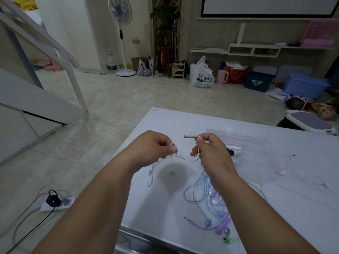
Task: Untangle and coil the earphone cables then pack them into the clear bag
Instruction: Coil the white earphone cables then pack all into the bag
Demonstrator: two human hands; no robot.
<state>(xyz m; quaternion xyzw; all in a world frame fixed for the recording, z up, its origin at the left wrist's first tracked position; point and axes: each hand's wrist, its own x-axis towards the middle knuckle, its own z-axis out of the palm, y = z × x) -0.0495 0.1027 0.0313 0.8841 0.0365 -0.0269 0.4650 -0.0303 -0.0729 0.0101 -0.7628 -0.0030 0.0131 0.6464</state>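
Note:
Above the white table (165, 208), both hands hold one thin pinkish earphone cable (185, 158). My left hand (154, 149) pinches a loop of it. My right hand (211, 153) grips the cable near its pink jack plug (189, 137), which points left. Loose strands hang down between the hands toward the table. Below my right forearm a tangle of blue earphone cables (198, 191) lies on the table, with purple earphones (211, 226) and a green earbud (227, 240) near the front edge. The clear bag (247, 142) lies flat behind my right hand.
The table's left edge runs diagonally beside tiled floor. A power strip with cords (55, 202) lies on the floor at left. A grey-topped stool (310, 123) stands past the table's far right. Bags and bins line the far wall.

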